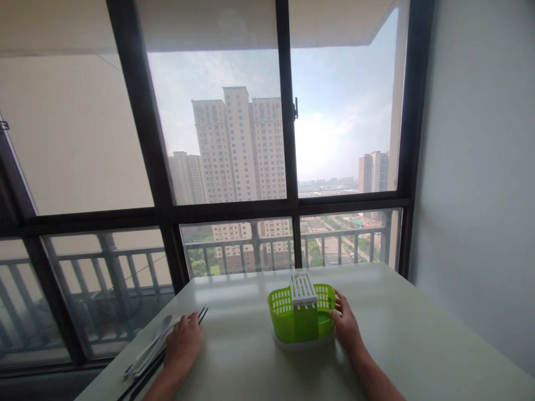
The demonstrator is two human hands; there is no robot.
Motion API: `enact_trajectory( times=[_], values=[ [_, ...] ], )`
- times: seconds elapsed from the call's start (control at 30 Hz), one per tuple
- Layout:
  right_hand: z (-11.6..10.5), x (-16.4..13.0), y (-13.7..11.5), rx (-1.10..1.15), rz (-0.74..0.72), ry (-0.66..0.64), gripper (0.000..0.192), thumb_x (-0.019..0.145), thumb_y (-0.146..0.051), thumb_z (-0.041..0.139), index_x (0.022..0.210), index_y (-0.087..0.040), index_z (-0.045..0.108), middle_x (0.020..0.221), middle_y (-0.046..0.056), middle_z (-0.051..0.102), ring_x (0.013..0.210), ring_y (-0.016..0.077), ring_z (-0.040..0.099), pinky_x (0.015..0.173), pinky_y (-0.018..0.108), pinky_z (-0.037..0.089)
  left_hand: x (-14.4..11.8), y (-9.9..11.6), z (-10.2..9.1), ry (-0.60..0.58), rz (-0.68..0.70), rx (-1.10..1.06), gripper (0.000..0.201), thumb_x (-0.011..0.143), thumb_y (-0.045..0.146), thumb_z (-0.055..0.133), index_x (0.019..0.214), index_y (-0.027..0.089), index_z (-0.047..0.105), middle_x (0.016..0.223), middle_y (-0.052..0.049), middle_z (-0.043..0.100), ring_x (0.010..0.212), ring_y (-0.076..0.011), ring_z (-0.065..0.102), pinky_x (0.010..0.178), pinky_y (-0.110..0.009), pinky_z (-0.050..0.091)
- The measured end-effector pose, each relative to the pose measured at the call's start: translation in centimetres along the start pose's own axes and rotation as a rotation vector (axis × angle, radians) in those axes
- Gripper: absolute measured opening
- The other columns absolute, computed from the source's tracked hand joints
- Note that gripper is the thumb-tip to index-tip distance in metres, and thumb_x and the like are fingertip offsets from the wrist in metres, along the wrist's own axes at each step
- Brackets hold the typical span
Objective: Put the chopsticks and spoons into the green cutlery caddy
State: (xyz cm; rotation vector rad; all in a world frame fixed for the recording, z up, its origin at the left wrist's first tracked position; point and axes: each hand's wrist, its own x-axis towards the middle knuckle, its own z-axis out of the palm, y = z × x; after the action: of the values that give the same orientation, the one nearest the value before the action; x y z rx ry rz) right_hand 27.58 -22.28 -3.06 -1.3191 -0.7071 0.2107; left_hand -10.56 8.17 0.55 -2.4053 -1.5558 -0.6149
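Observation:
My left hand rests over the left side of the table, its fingers curled down on a pair of dark chopsticks. The chopsticks run under the palm, with their tips showing past the fingers. Beside this hand lie a spoon and other light-coloured utensils, partly covered by the hand. A green cutlery basket with a pale base stands upright at mid table, and a white slotted holder top sits across its middle. My right hand grips the basket's right rim, thumb in front and fingers behind.
The pale table reaches to a dark-framed window at its far edge. A plain wall stands on the right. Beyond the glass are a railing and tall buildings.

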Motion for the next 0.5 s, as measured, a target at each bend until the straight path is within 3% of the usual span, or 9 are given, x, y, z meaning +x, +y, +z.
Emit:
enact_trajectory(
  times=[0.17, 0.33, 0.4, 0.5],
  values=[
    [0.0, -0.3, -0.5, -0.003, -0.002, 0.005, 0.068, 0.076, -0.031, 0.06, 0.143, -0.022, 0.049, 0.123, 0.011, 0.068, 0.107, 0.0286, 0.066, 0.083, 0.038, 0.058, -2.6, 6.8, -1.4, 0.037, 0.248, -0.252, 0.04, 0.096, 0.031, 0.047, 0.133, 0.019, 0.055, 0.133, -0.011, 0.063, 0.128, -0.0255, 0.057, 0.11, -0.039, 0.046],
    [0.0, -0.5, -0.6, -0.011, -0.009, 0.02, 0.063, 0.079, -0.032, 0.062, 0.14, -0.023, 0.05, 0.124, 0.011, 0.067, 0.109, 0.0279, 0.066, 0.086, 0.038, 0.058, -7.6, 15.1, -5.9, 0.166, 0.555, -0.603, 0.048, 0.096, 0.031, 0.053, 0.144, 0.027, 0.046, 0.141, -0.01, 0.057, 0.133, -0.0272, 0.054, 0.112, -0.048, 0.047],
    [0.1, -0.5, -0.5, -0.006, -0.023, 0.027, 0.058, 0.081, -0.036, 0.066, 0.135, -0.022, 0.053, 0.124, 0.012, 0.067, 0.111, 0.0283, 0.066, 0.089, 0.039, 0.058, -9.0, 17.6, -6.9, 0.16, 0.593, -0.635, 0.049, 0.094, 0.025, 0.054, 0.143, 0.027, 0.047, 0.142, -0.009, 0.056, 0.134, -0.0276, 0.052, 0.113, -0.049, 0.047],
    [0.3, -0.4, -0.4, 0.045, -0.042, -0.037, 0.052, 0.084, -0.046, 0.07, 0.128, -0.02, 0.059, 0.127, 0.014, 0.067, 0.118, 0.0299, 0.064, 0.095, 0.042, 0.056, -9.4, 19.6, -6.2, 0.153, 0.547, -0.6, 0.051, 0.092, 0.029, 0.056, 0.143, 0.026, 0.049, 0.146, -0.011, 0.054, 0.141, -0.0319, 0.046, 0.117, -0.055, 0.041]
  ],
)
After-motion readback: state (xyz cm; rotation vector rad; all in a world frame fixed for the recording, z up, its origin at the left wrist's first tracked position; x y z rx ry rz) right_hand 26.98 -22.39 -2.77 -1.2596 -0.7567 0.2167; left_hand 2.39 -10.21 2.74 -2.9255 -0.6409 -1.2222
